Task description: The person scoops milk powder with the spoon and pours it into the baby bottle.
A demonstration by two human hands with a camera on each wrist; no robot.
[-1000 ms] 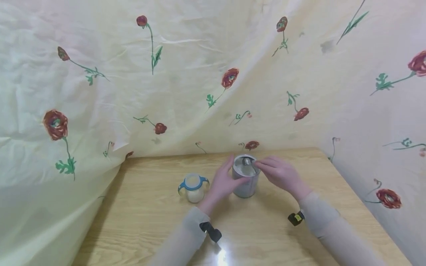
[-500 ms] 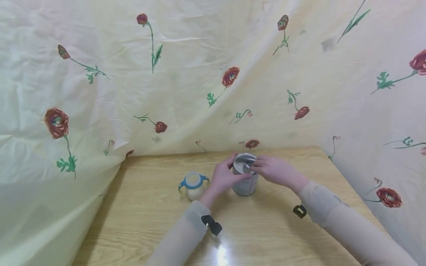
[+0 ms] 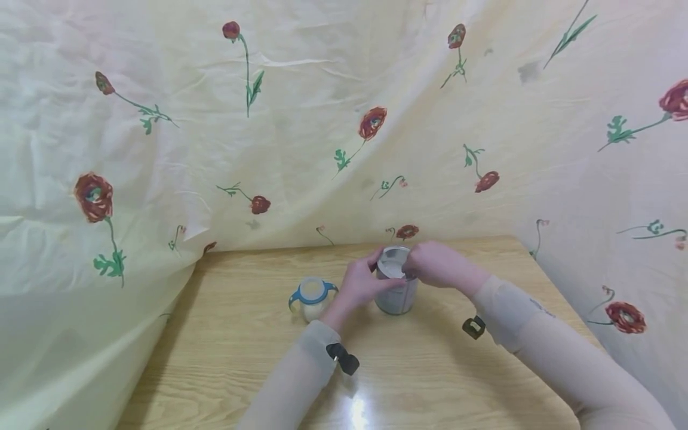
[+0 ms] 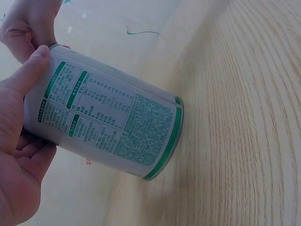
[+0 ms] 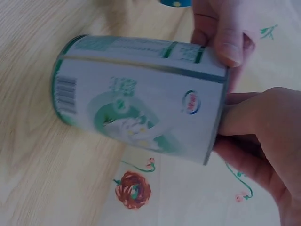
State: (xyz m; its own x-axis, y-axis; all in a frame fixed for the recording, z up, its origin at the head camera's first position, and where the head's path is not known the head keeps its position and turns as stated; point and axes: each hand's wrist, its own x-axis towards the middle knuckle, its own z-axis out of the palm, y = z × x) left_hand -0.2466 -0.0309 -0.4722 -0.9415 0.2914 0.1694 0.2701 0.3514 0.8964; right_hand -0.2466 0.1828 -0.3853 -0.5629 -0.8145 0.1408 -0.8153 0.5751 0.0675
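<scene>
On the wooden table stands an open milk powder can [image 3: 395, 300], white with green print and a metal rim. Pale powder [image 3: 391, 269] shows inside it in the head view. My left hand [image 3: 357, 288] grips the can near the top, thumb on the near side in the left wrist view. My right hand [image 3: 438, 264] is at the right of the rim with curled fingers reaching inside, holding a scoop that the hand now mostly hides. In the right wrist view, the can [image 5: 141, 106] has the right hand [image 5: 270, 141] at its mouth.
Left of the can stands a small baby bottle [image 3: 312, 291] with blue handles and a pale lid, close to my left wrist. Behind the table [image 3: 226, 334] hangs a flowered cloth [image 3: 301, 143], which also falls along both sides.
My right hand has moved from pinching the scoop above the powder to curling down at the can's right rim. The left hand keeps its grip, and the can stays in place.
</scene>
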